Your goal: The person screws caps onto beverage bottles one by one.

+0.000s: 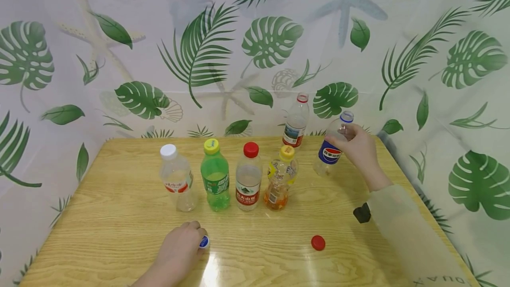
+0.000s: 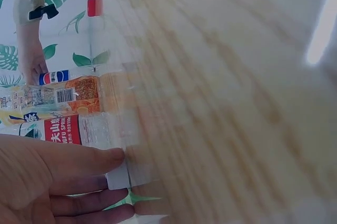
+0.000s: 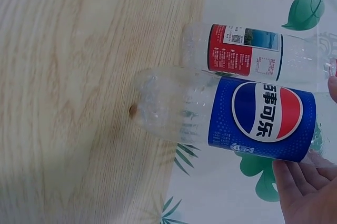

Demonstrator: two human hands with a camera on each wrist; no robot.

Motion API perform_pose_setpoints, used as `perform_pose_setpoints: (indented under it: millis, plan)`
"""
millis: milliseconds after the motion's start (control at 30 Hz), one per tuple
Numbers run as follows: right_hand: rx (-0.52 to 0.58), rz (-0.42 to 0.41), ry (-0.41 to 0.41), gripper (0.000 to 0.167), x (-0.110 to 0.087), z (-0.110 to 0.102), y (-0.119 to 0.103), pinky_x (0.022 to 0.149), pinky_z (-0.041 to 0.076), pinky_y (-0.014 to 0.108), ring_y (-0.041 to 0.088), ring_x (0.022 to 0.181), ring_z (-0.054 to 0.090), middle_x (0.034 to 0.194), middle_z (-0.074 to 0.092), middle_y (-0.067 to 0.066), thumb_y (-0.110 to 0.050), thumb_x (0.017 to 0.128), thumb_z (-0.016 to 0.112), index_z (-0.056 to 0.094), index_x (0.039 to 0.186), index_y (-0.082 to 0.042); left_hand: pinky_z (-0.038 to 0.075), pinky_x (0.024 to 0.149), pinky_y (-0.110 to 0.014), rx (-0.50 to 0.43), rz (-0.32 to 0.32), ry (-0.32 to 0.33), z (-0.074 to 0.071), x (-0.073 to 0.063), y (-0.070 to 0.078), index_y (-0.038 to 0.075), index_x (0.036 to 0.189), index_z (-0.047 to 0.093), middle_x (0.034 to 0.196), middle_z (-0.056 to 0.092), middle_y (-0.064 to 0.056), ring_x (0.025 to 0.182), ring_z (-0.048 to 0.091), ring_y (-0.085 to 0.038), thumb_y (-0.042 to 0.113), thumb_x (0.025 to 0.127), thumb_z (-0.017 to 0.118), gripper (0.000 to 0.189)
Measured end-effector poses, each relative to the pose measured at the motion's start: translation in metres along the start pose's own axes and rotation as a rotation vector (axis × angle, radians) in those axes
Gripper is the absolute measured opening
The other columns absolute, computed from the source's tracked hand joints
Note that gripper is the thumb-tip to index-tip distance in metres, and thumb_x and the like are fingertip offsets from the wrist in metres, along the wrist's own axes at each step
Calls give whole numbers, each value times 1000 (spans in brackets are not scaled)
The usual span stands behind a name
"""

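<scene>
At the table [image 1: 247,260], right grip [image 1: 358,145] holds a 百事可乐 bottle [image 1: 330,152], left grip [image 1: 179,246] a cap [image 1: 204,242].

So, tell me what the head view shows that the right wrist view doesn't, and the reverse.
Head only: the left hand pinching a blue-and-white cap, a red cap on the table, a white-capped bottle, a green bottle, a Nongfu Spring bottle and an orange drink bottle.

Right wrist only: distinct lines of white print on the rear red-labelled bottle.

Both: the right hand gripping the Pepsi bottle, the rear bottle, the table and the leaf-print backdrop.
</scene>
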State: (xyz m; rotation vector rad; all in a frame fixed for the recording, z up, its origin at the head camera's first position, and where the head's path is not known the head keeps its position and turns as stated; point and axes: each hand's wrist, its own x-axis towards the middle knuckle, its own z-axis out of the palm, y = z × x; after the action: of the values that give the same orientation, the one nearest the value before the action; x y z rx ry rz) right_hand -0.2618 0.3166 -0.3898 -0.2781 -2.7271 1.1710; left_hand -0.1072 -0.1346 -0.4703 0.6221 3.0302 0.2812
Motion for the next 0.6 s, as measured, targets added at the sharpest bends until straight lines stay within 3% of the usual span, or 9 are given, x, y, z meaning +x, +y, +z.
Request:
perform_pose_setpoints:
  millis: [600]
  plan:
    - [1,-29,27,85,-1,0,2,114,49,59,44,140,56,148,62,23,-55,92,79,51,152,-2,56,65,-36,-13,-14,14,0,0,-1,11,81,73,78,64,3,73,64,-17,17,74,97,26]
